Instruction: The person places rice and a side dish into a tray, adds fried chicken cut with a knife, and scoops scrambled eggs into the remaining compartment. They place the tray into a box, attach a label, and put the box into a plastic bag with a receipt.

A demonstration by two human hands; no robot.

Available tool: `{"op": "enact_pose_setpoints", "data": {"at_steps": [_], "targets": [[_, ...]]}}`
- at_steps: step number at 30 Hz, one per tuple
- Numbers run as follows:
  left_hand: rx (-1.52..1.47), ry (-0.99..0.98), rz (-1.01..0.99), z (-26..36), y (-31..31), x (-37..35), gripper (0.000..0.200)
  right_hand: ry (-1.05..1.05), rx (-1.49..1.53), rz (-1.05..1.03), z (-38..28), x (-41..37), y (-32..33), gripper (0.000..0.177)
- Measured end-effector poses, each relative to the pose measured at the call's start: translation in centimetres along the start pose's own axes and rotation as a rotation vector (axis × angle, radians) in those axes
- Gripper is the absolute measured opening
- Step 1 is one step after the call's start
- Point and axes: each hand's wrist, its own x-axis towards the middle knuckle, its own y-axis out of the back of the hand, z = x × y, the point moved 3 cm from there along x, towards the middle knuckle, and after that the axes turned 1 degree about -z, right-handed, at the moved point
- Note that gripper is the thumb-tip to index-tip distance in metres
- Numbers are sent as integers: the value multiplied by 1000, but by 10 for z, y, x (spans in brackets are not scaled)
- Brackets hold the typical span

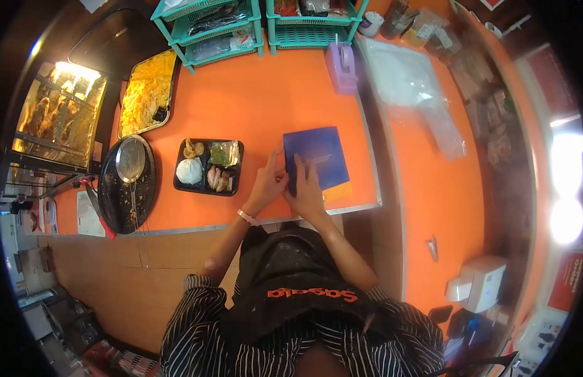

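Note:
A flat blue cardboard sleeve (323, 151) with an orange strip along its near edge lies on the orange counter (266, 100). My left hand (267, 181) is at the sleeve's left edge, its fingers and thumb closed about that side. Over the near left part of the sleeve, my right hand (307, 193) has its fingers on top and its thumb at the edge. To the left sits an open black meal tray (208, 192). Its compartments hold a white rice mound (189, 171), sliced meat (220, 180), chopped greens (221, 154) and a fried-looking piece (192, 149).
A dark round pan (109, 207) with a strainer (130, 160) on it stands left, near a red-handled knife (107, 227). Behind are a tray of yellow food (147, 88), green racks (206, 53) and a purple tape dispenser (341, 69). Plastic bags (404, 75) lie on the right counter.

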Motion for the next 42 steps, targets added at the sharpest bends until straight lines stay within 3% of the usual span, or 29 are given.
{"op": "enact_pose_setpoints", "data": {"at_steps": [5,7,9,10,12,14,16,17,20,21,23,24,25,27,29,30,31,35,37,38,40,41,42], "targets": [[375,-170,-25,56,5,24,57,-7,-14,0,-27,13,64,79],[541,-437,48,84,2,28,52,-82,-31,109,-23,15,78,61],[698,-391,82,104,14,33,51,67,-114,330,-15,23,104,31],[852,-331,109,107,21,35,51,77,-115,332,-16,28,117,31],[861,-347,140,97,32,46,53,-20,-339,388,-24,37,145,8],[875,-358,164,80,35,49,56,-31,-234,320,-26,44,156,9],[1176,-440,544,67,34,47,61,-7,-99,230,-43,54,165,12],[1178,-435,551,55,30,44,61,0,-98,226,-40,57,166,12],[1033,-428,686,31,28,43,76,-116,239,29,-20,66,171,17],[957,-437,761,29,29,45,78,-109,239,23,-19,63,169,17],[761,-246,1051,25,39,47,85,-365,560,133,0,51,158,20],[845,-89,936,19,34,50,90,-477,719,125,25,46,143,23],[845,-72,944,18,25,49,90,-455,973,50,46,38,121,24],[696,352,498,2,2,59,89,-644,993,45,84,14,71,24],[466,344,189,-49,-25,70,84,-705,985,-13,119,-12,31,22],[488,321,109,-64,-35,72,83,-695,1108,-56,124,-21,15,25],[553,308,66,-70,-44,73,82,-685,1233,-96,126,-24,7,28],[773,297,-51,-80,-57,77,77,-789,1143,-32,141,-27,8,17],[839,268,-100,-81,-56,81,75,-854,359,-340,139,-23,25,25],[869,249,-125,-81,-55,82,75,-858,359,-342,131,-25,33,25],[923,220,-171,-82,-53,83,73,-539,-310,-470,105,-24,51,35],[950,202,-196,-82,-52,84,73,-539,-309,-472,107,-27,43,35],[976,183,-229,-80,-52,83,72,-336,-71,-394,105,-27,29,38]]}}
